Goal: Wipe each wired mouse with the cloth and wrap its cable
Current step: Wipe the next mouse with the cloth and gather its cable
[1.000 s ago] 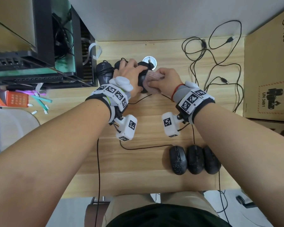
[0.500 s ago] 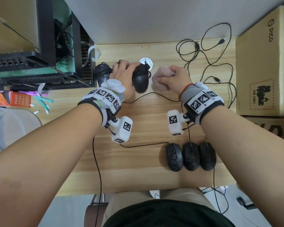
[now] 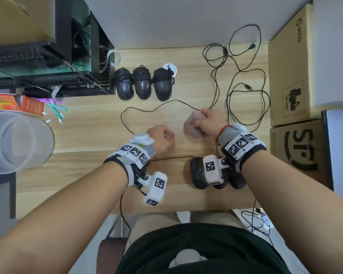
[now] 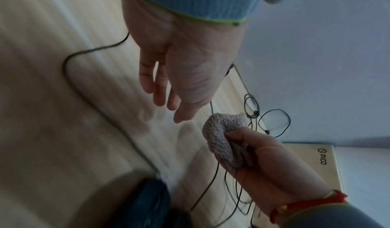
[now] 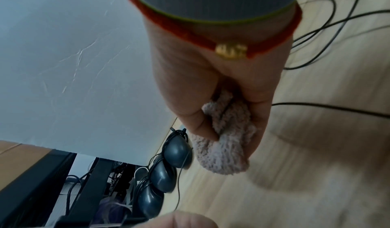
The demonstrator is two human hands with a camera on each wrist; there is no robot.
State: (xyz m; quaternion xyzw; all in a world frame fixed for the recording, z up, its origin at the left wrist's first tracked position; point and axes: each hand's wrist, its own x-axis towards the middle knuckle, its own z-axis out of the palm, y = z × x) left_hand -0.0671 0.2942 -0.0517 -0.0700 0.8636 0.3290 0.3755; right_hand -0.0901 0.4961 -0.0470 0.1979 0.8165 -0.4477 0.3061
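My right hand grips a bunched pinkish cloth just above the middle of the wooden desk; the cloth fills its curled fingers. My left hand hovers beside it with relaxed fingers and holds nothing. Three black mice with cables wound round them stand in a row at the back. Three more black mice lie near the front edge, partly hidden under my right wrist. Their loose cables sprawl at the back right.
A thin black cable loops across the desk between the two rows. Cardboard boxes line the right side. A black rack stands at the back left, with a clear plastic tub and an orange box nearby.
Both hands have pulled back from the far row toward me. The left hand has let go of the wrapped mouse, which now stands with the other two. The right hand still holds the cloth.
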